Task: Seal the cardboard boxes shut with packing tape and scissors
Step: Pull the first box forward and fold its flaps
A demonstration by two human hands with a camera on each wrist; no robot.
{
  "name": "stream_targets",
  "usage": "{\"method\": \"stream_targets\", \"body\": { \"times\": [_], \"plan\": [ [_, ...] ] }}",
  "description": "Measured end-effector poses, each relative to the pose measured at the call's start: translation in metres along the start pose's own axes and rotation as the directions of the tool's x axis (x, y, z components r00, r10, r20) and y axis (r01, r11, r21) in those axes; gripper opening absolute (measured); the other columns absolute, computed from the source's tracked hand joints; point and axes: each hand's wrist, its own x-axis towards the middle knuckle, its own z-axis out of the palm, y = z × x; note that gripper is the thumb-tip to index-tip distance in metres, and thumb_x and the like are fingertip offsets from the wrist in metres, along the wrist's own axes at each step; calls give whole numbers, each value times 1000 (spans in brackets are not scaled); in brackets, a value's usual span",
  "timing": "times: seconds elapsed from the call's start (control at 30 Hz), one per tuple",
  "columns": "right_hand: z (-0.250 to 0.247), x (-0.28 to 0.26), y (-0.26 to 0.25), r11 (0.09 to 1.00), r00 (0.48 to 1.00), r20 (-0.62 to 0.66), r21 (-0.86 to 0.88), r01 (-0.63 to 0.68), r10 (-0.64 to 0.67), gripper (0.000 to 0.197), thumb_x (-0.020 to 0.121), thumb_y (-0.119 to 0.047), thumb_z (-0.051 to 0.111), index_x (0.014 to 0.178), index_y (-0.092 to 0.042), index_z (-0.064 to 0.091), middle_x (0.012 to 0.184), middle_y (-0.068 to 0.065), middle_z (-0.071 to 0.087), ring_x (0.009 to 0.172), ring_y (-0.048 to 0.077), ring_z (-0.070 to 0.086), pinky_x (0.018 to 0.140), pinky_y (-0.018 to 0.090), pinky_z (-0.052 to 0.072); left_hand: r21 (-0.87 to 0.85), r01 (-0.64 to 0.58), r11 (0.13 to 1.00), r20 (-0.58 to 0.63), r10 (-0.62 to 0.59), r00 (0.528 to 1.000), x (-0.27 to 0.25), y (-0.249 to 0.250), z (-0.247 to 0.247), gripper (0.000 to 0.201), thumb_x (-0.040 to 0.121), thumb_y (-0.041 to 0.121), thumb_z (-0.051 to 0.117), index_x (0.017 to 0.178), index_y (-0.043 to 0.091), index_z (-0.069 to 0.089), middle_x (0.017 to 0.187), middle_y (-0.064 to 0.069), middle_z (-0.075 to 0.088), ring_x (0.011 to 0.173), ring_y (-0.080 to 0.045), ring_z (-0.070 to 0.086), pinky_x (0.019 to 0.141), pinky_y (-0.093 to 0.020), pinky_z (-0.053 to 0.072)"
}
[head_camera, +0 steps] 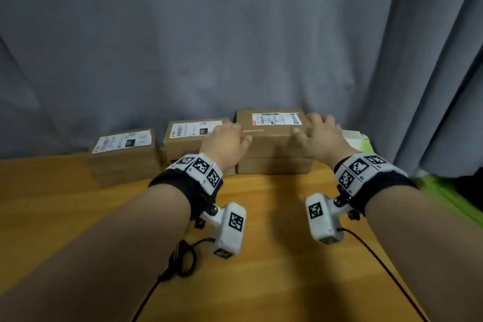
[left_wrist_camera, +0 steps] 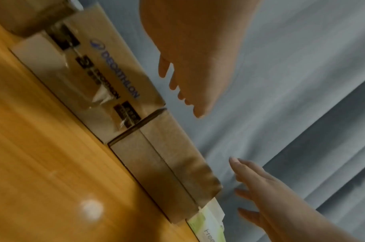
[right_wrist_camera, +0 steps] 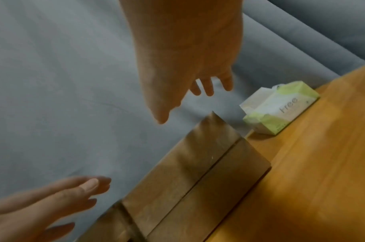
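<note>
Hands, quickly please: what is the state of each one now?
Left hand: open, fingers spread, holding nothing.
Right hand: open, fingers spread, holding nothing.

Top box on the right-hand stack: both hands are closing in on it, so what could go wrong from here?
1. The top box sits on a lower box; the open left hand and right hand could drag that one along or shift it.
2. The middle box stands close on the left, the tissue pack on the right; either may get knocked.
3. No tape or scissors show in any view.
</note>
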Motion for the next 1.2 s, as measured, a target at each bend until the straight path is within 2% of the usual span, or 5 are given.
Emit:
{"method": "stream_targets", "body": {
  "times": [0.17, 0.57, 0.77, 1.03, 1.2],
  "plan": [
    [35, 34, 22, 983, 992, 112, 162, -83, 66, 57, 96, -57, 29, 147, -30, 31, 150, 18, 32, 139, 37, 27, 113, 48, 28, 131, 60, 990, 119, -76, 990, 27, -3, 35, 54, 99, 50, 16, 140, 23, 40, 140, -5, 46, 130, -28, 35, 105, -47, 25],
    [23, 14, 35, 843, 966, 69, 475, -252, 250, 52, 94, -34, 57, 135, -7, 42, 129, 10, 55, 117, 28, 52, 95, 35, 42, 249, 22, 968, 8, -25, 1000, 19, 19, 28, 44, 98, 48, 29, 124, 26, 57, 97, -2, 66, 112, -26, 48, 91, -40, 29],
    [1, -45, 40, 822, 947, 139, 470, -322, 291, 51, 88, -40, 61, 124, -5, 55, 122, 11, 60, 109, 30, 56, 93, 44, 49, -132, 50, 990, 2, -50, 999, -47, 25, 9, 45, 95, 44, 49, 128, 15, 56, 115, -3, 65, 105, -22, 60, 85, -31, 48],
    [-7, -140, 6, 835, 921, 304, 417, -358, 243, 72, 88, -62, 50, 126, 0, 50, 113, 12, 54, 93, 32, 56, 73, 40, 54, -562, 279, 779, 50, -304, 951, -152, -9, -10, 43, 89, 42, 59, 114, 8, 67, 104, -6, 70, 98, -22, 65, 88, -41, 53],
    [-4, -183, -32, 813, 902, 392, 457, -361, 181, 76, 89, -60, 50, 136, -1, 40, 135, 18, 48, 114, 38, 52, 87, 48, 51, -645, 346, 681, 68, -400, 914, -200, -32, -32, 36, 92, 31, 59, 118, 8, 64, 97, -5, 69, 84, -20, 65, 84, -38, 55]
  ]
}}
